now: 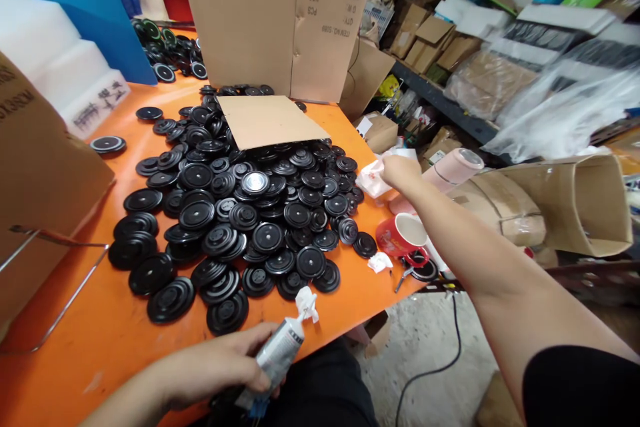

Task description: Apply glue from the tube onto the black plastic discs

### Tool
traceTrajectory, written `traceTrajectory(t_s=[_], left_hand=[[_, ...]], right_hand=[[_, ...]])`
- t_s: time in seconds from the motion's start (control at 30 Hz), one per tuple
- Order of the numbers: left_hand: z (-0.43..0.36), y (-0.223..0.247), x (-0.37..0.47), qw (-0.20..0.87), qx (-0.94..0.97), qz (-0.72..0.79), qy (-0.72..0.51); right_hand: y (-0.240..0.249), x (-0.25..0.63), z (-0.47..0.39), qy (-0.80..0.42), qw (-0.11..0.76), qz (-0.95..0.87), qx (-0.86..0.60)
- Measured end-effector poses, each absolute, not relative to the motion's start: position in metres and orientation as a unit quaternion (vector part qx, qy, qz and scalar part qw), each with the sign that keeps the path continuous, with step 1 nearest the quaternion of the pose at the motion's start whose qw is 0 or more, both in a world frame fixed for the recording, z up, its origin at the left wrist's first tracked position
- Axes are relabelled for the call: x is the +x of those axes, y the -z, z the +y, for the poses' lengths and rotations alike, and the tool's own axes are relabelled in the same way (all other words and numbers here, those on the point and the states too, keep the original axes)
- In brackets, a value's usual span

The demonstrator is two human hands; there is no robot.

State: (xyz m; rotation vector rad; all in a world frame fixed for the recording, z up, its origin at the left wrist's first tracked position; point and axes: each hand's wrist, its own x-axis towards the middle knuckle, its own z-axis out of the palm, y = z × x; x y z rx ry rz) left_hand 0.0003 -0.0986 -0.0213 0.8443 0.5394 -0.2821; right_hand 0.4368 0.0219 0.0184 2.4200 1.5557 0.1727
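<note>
A silver-grey squeeze tube lies tilted in my left hand, its fingers wrapped around it near the table's front edge. A crumpled piece of white tissue sits on the tube's nozzle. Across the table, my right hand is closed at a white and pink tissue packet; its fingertips are partly hidden. Between the hands spreads a big pile of glossy black round discs with stepped rings. A flat cardboard sheet rests on top of the pile.
Right of the pile stand a red mug, a pink bottle and a crumpled tissue. Cardboard boxes rise behind the pile and at left. A bent metal rod juts out at left. Shelves with boxes line the right.
</note>
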Motion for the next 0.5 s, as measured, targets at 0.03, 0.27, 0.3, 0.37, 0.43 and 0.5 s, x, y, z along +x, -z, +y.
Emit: traceTrajectory(t_s=[0.03,0.27,0.3,0.37,0.43,0.5], left_hand=[[-0.099,0.023,0.0,0.87,0.4,0.256,0.134],[-0.099,0.025,0.001,0.869,0.41,0.238,0.144],[-0.098,0.024,0.001,0.867,0.414,0.238,0.144],[-0.097,0.023,0.002,0.863,0.421,0.241,0.143],[-0.097,0.022,0.001,0.861,0.424,0.242,0.142],[-0.096,0.023,0.0,0.862,0.425,0.237,0.139]], right_hand=[[-0.026,0.435,0.02,-0.077,0.124,0.532,0.834],[-0.063,0.434,0.005,-0.143,0.091,0.529,0.832],[-0.067,0.434,0.003,-0.148,0.079,0.53,0.831],[-0.075,0.435,0.0,-0.17,0.029,0.522,0.836],[-0.084,0.435,-0.006,-0.224,-0.059,0.499,0.835],[-0.093,0.431,-0.014,-0.275,-0.137,0.501,0.809]])
